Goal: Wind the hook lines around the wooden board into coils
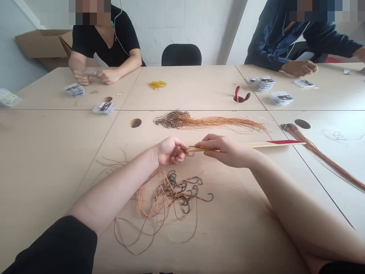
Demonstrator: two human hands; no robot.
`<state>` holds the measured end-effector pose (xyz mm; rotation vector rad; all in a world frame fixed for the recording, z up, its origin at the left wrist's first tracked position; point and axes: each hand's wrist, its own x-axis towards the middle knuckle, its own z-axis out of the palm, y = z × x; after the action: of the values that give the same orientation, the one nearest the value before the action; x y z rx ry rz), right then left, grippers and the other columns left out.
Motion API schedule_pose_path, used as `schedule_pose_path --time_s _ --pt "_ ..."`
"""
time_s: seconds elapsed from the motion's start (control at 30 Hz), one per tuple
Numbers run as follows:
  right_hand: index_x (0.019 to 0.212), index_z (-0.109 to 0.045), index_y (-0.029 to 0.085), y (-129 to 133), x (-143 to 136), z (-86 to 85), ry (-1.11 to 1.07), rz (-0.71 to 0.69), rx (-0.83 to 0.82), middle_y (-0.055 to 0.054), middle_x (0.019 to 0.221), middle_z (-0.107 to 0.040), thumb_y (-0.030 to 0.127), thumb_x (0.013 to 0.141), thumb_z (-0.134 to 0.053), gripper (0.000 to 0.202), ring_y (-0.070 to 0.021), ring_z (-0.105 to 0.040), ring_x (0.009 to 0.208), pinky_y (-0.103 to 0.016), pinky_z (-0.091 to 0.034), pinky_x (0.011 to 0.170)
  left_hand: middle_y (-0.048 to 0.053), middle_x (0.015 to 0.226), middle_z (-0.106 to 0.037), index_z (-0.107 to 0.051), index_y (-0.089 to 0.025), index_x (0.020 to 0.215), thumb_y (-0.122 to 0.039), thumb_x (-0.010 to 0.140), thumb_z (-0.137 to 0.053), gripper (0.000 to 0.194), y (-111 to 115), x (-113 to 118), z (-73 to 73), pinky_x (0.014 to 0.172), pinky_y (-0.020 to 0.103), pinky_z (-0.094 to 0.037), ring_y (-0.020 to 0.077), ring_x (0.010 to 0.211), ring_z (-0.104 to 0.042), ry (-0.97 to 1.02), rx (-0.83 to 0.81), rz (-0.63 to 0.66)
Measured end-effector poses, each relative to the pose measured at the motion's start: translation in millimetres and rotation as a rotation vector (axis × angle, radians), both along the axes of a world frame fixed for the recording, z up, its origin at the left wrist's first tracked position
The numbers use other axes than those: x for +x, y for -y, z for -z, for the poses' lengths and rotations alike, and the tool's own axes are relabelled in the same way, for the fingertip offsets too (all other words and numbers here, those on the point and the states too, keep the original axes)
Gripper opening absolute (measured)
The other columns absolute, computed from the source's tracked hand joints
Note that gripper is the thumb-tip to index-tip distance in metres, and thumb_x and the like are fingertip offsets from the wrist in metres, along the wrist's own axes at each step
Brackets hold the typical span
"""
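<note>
My right hand (224,149) is closed round a long, thin wooden stick (258,145), held nearly level above the table. A red strip marks the stick's right part. At its left end the curled fingers of my left hand (172,151) pinch the tip; anything else between them is hidden. A small red piece (191,154) shows just under the stick by my left fingertips. Below my hands lies a loose tangle of dark fish hooks (178,192) tied to orange-brown lines (141,205).
Beyond my hands lies a bundle of hooks with orange lines (211,121); another bundle (322,152) is at right. Farther off are red-handled pliers (241,95) in a table hole, yellow bands (157,85) and clear boxes (264,83). Two people sit across the table.
</note>
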<state>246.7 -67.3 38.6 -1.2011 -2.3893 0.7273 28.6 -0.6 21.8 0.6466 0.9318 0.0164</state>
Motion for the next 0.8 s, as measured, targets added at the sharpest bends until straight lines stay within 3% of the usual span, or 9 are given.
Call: schedule_pose_path --time_s 0.17,0.53,0.8 --pt "0.116 -0.057 0.029 -1.0 3.4 -5.3 -0.003 -0.043 0.017 -0.004 0.101 -0.058 0.02 0.087 -0.045 0.033 -0.015 -0.056 0.084 -0.027 -0.046 0.07 0.003 0.031 -0.04 -0.058 -0.007 0.054 -0.02 0.068 -0.049 0.021 4.2 1.6 -2.9 0.028 0.018 -0.017 0.008 0.028 -0.032 0.043 -0.053 -0.032" --pt "0.118 -0.056 0.031 -2.7 3.2 -5.6 0.024 -0.036 0.01 -0.003 0.101 -0.059 0.024 0.089 -0.044 0.032 -0.0136 -0.056 0.082 -0.025 -0.046 0.068 0.002 0.031 -0.037 -0.058 -0.009 0.056 -0.021 0.071 -0.047 0.023 4.3 1.2 -4.0 0.029 0.019 -0.021 0.0079 0.029 -0.028 0.085 -0.071 -0.013" --pt "0.12 -0.055 0.028 -2.0 -0.4 -1.1 0.004 0.071 0.068 -0.005 0.106 -0.055 0.024 0.088 -0.046 0.034 -0.0146 -0.056 0.082 -0.027 -0.045 0.071 0.001 0.042 -0.04 -0.053 -0.011 0.064 -0.017 0.075 -0.046 0.015 0.4 -0.5 -4.1 0.037 0.017 -0.03 0.0084 0.039 -0.038 0.197 -0.007 -0.096"
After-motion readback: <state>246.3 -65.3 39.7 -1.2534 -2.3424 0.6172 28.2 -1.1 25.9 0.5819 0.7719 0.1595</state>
